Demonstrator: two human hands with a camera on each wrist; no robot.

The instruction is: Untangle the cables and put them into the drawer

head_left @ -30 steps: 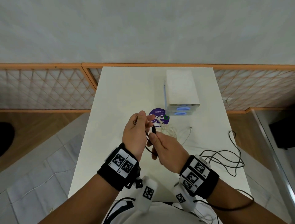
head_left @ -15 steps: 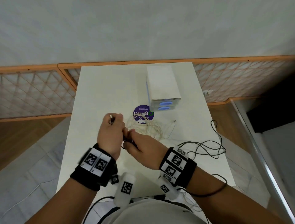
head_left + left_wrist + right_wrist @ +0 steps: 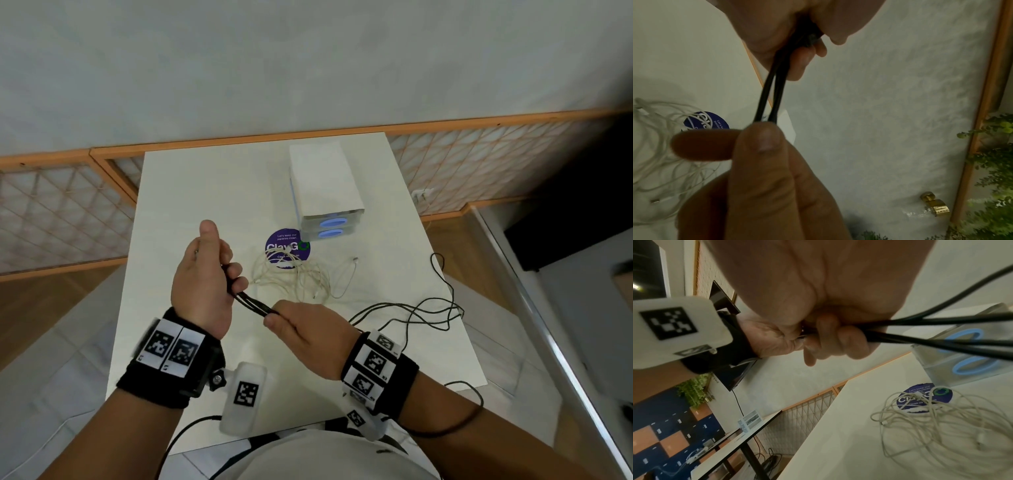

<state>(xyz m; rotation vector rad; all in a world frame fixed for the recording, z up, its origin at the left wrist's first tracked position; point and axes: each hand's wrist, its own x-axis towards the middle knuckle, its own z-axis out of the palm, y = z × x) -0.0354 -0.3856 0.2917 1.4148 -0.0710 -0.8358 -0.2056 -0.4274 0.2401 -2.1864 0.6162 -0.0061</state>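
My left hand (image 3: 205, 274) grips a folded length of black cable (image 3: 251, 303) above the near part of the white table (image 3: 191, 192). My right hand (image 3: 301, 329) pinches the same strands a little to the right. In the left wrist view two black strands (image 3: 768, 97) run from my left fingers down to the right thumb and forefinger. The rest of the black cable (image 3: 421, 308) lies in loose loops on the table's right side. A tangled white cable (image 3: 298, 277) lies beyond the hands. The small drawer unit (image 3: 325, 192) with blue handles stands behind it, both drawers closed.
A round purple sticker (image 3: 287, 248) lies on the table partly under the white cable. A low orange-framed lattice fence (image 3: 65, 212) runs behind the table. Floor drops off on both sides of the table.
The hands have drawn apart, pulling the black strands taut between them. My left hand has risen and turned thumb-up; the view has swung so the table sits more central.
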